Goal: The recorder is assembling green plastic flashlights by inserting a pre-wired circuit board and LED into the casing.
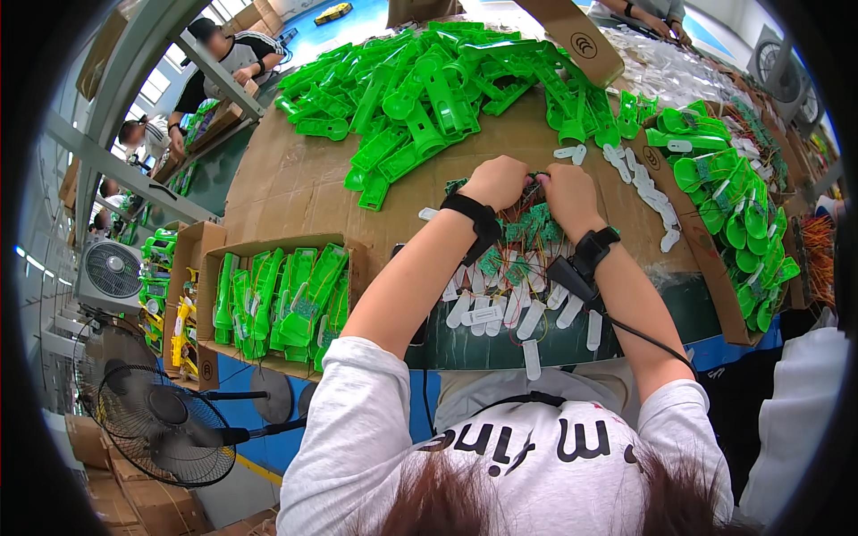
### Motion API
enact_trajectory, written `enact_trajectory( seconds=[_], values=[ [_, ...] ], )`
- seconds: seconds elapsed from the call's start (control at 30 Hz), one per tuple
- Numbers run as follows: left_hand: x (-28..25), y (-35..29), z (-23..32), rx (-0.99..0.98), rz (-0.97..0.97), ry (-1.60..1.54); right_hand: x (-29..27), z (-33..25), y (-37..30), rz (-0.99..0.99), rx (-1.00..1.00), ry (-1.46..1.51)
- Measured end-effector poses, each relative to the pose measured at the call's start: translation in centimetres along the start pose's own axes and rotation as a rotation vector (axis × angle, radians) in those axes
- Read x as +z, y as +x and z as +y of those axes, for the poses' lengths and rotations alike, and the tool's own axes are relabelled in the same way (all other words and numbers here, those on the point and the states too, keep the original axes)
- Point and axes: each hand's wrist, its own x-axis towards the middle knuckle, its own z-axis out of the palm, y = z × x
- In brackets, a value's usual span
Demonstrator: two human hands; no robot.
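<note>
My left hand [497, 183] and my right hand [569, 191] are close together over the cardboard-covered table, with fingers curled in. Both pinch at a small dark piece between them, too small and covered to name. Just below the hands lies a pile of green circuit boards [534, 225] with thin red and yellow wires. White plastic strips [531, 320] hang or lie from this pile toward the table's near edge, and some wires run to them. Black bands circle both wrists; a dark block with a cable sits at the right one.
A large heap of green plastic shells [429, 94] covers the far table. Cardboard boxes of green shells flank me, one left [214, 295] and one right [710, 268]. A row of white strips [657, 196] lies right. A fan [165, 411] stands at lower left. Other people work beyond.
</note>
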Motion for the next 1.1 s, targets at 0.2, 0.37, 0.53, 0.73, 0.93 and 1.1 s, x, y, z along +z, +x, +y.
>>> enact_trajectory(
  seconds=[0.2, 0.37, 0.53, 0.73, 0.93, 1.1],
  values=[
    [-0.3, -0.5, -2.6, 0.123, -0.057, -0.131, -1.4, 2.1, 1.4, 0.066, -0.251, 0.21],
    [0.7, -0.5, -3.8, 0.235, 0.077, -0.248, -0.4, 1.5, 2.4, -0.256, -0.241, 0.552],
    [-0.4, -1.1, -3.9, 0.122, -0.001, -0.082, 0.3, 1.8, 2.1, -0.249, -0.233, 0.568],
    [-0.6, -1.5, -3.6, 0.072, -0.063, -0.159, 0.3, 0.5, 2.0, -0.198, -0.195, 0.538],
    [-0.3, -1.4, -2.8, 0.023, 0.004, -0.024, 1.3, -0.8, 1.7, -0.08, -0.159, 0.215],
    [-0.9, -1.2, -0.8, -0.083, -0.055, 0.172, 2.5, -0.5, 1.9, -0.114, -0.147, 0.012]
  ],
)
